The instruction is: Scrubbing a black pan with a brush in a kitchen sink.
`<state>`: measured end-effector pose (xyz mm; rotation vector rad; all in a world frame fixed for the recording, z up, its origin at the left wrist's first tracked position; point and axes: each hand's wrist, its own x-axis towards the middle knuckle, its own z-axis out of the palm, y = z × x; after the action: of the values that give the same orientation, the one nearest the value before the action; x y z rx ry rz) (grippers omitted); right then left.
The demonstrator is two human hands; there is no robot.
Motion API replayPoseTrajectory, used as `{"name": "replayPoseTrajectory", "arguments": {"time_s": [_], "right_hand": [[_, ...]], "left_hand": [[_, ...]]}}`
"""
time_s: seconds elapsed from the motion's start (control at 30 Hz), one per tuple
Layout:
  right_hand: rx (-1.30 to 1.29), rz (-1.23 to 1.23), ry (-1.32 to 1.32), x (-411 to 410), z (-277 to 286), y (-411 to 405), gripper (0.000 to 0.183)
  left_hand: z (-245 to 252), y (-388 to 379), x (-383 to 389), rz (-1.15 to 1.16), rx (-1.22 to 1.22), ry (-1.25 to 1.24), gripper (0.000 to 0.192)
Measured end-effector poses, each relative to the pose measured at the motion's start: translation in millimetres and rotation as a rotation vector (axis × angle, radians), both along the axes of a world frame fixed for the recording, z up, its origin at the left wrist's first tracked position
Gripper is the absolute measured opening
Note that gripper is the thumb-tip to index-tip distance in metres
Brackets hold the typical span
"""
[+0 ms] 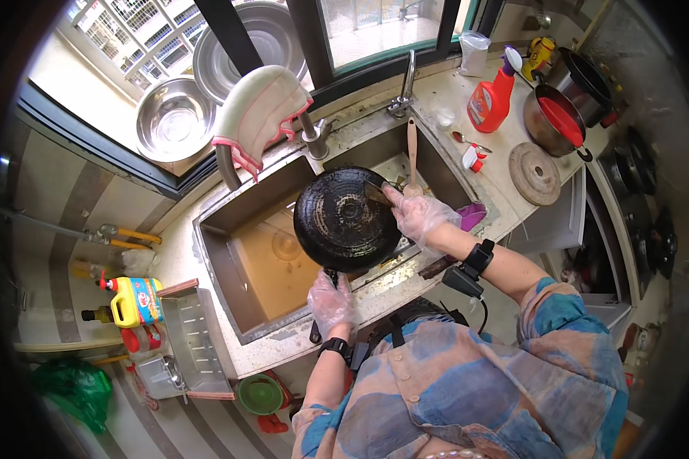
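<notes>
A blackened frying pan (344,221) is turned underside up above the divider of a double-basin sink (252,338). Its base is crusted, with lighter worn patches in rings. My left hand (330,301), in a clear plastic glove, grips the pan's handle, whose dark end (314,333) shows below the fingers. In my right hand (424,217), also gloved, is a flat blade-like tool (378,194) lying against the right side of the pan's underside; its exact kind is unclear. Murky brown water (264,261) stands in the left basin. The right basin holds a long-handled brush or spoon (412,146) and scraps.
A towel (258,115) drapes over the left faucet (316,137); another tap (403,94) stands behind the right basin. On the right counter are a red spray bottle (490,100), a round lid (534,174) and a pot (554,117). A cabinet door (551,221) hangs open below.
</notes>
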<state>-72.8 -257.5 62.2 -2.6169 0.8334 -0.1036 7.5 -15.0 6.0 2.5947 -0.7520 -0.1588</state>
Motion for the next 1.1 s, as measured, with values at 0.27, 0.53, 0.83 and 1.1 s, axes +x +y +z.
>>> {"name": "replayPoseTrajectory", "arguments": {"time_s": [0.27, 0.53, 0.83, 1.1], "right_hand": [[-0.024, 0.211, 0.013, -20.9, -10.4, -4.5, 0.044], [0.089, 0.058, 0.182, 6.5, 4.6, 12.2, 0.039], [0.155, 0.099, 0.264, 15.2, 22.3, 12.8, 0.043], [0.124, 0.134, 0.199, 16.4, 13.6, 10.7, 0.042]], "left_hand": [[2.4, -1.5, 0.3, 0.007, -0.006, -0.002, 0.041], [6.4, -3.4, -0.4, -0.002, -0.013, 0.004, 0.039], [2.2, -3.2, 0.3, 0.009, 0.011, -0.017, 0.040], [1.3, -2.8, -0.5, 0.004, 0.017, 0.034, 0.045]]}}
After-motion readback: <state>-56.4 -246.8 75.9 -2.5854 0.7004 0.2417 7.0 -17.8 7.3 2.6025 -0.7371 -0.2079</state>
